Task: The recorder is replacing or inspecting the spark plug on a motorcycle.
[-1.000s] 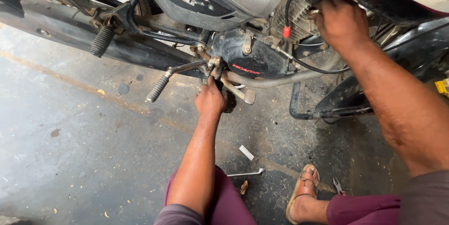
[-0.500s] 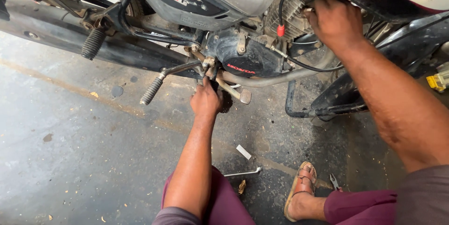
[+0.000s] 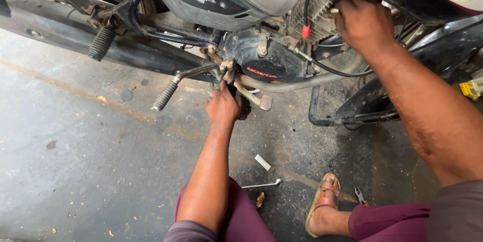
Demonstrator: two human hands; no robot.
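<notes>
Engine (image 3: 269,61): black case, low in the motorcycle frame, centre of view, just above the floor. Your left hand (image 3: 222,107) is under its lower left edge, fingers curled shut around something small by the footpeg (image 3: 165,96) bracket; what it pinches is hidden. Your right hand (image 3: 363,20) is up at the finned cylinder (image 3: 314,13), fingers bent and pressed into the gap; whether it holds anything, you cannot tell. A red-capped cable (image 3: 305,31) hangs just left of that hand. The exhaust pipe (image 3: 297,85) runs beneath the case. The brake pedal (image 3: 265,102) sits just right of your left hand. On the stained floor (image 3: 75,171) near your sandalled foot (image 3: 324,199): a thin metal rod (image 3: 262,185), a white scrap (image 3: 262,162), pliers (image 3: 359,194).
</notes>
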